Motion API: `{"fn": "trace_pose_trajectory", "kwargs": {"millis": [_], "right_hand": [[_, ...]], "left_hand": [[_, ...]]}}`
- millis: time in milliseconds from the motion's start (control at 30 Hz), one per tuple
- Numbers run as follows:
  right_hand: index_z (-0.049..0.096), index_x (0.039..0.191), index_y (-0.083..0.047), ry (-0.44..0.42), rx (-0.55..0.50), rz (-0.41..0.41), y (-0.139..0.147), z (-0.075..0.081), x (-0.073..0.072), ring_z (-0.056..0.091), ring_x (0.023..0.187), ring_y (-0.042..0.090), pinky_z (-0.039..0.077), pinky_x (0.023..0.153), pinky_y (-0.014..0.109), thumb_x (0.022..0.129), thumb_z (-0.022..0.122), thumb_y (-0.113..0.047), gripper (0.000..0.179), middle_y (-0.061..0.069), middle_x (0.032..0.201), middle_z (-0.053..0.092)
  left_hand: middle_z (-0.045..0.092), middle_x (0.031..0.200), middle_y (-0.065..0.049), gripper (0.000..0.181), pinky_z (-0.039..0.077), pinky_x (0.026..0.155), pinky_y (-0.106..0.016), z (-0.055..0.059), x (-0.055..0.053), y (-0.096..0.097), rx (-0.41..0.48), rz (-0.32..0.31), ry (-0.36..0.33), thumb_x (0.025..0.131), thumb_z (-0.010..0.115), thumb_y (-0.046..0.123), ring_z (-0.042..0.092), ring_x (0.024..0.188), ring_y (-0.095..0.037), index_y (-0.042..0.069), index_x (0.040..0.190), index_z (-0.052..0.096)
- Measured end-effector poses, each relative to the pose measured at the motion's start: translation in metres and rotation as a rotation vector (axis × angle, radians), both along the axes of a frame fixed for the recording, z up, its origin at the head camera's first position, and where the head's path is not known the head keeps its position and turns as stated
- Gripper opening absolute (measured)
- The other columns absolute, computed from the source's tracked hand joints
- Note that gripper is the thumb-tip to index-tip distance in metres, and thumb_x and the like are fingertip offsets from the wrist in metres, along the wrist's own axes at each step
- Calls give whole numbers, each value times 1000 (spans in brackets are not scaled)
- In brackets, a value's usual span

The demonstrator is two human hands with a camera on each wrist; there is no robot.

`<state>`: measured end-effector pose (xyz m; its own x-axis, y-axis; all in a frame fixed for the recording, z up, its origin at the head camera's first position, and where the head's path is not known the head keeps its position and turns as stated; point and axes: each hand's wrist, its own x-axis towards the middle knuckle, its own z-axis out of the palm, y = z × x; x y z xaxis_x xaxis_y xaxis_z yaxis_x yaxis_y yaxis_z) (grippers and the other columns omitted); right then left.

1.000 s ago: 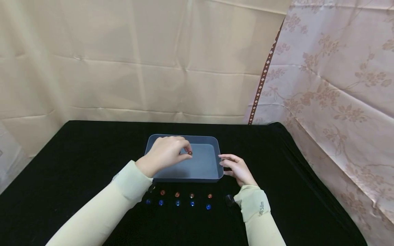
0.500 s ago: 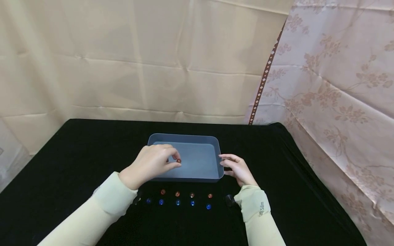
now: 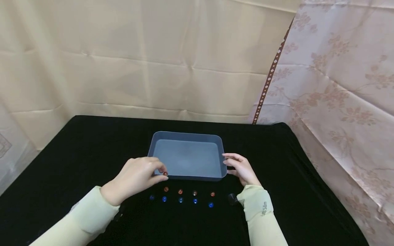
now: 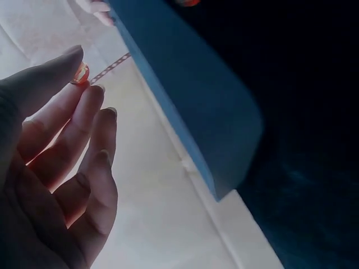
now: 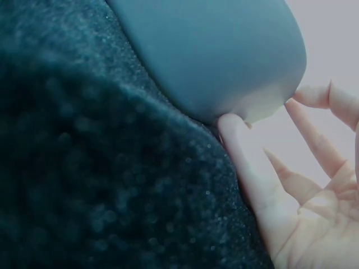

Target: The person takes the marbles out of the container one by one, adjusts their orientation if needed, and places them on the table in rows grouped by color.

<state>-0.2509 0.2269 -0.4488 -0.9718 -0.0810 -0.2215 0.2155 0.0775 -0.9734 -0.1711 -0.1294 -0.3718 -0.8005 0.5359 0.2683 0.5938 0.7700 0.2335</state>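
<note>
Between the thumb and index fingertip of my left hand [image 3: 134,175] is a small orange-red glass marble [image 3: 165,174], held at the near left corner of a blue-grey rectangular tray [image 3: 187,136]. The left wrist view shows the same marble [image 4: 82,73] at the fingertips, with the other fingers loosely bent. My right hand [image 3: 241,168] touches the tray's right side. In the right wrist view its thumb [image 5: 233,129] lies against the tray's rounded corner low down, and a finger reaches the wall higher up. No marbles show on the visible tray floor.
In front of the tray lie a row of orange marbles [image 3: 180,192] and, nearer, a row of several blue marbles [image 3: 195,201]. A black cloth [image 3: 107,143] covers the table. A small black object [image 3: 233,199] sits by the right sleeve. Curtains hang behind and at right.
My left hand has drawn back from over the tray, leftward and toward me, still pinching the orange-red marble. The right hand stays at the tray's side. The head view has shifted slightly.
</note>
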Motion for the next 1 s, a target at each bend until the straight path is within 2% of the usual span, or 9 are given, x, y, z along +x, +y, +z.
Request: {"fn": "trace_pose_trajectory", "kwargs": {"millis": [400,533,733,1000], "right_hand": [[60,130,-1,16,2,8,3,-2,-2,62,93,12,57,78,30,92,64,-10,39,1,115,59],[59,132,0,15,2,8,2,-1,-2,62,92,11,56,77,29,92,63,-10,41,2,115,59],[59,133,-1,1,8,-10,2,3,2,62,93,12,55,81,29,93,63,-11,41,3,117,59],[60,131,-5,-18,7,-4,-1,3,0,62,96,14,55,86,30,94,62,-13,38,5,120,58]], "left_hand": [[68,86,12,7,42,55,-15,-20,3,-15,-56,13,-103,84,77,28,60,70,0,28,88,72],[67,84,14,7,41,54,-15,-24,4,-17,-64,21,-120,84,77,29,58,67,2,28,88,72],[63,70,20,5,36,48,-17,-28,6,-20,-64,19,-137,85,76,29,45,56,8,27,88,74],[66,75,19,4,38,50,-17,-38,5,-25,-51,27,-167,86,75,29,48,59,8,27,89,74]]}}
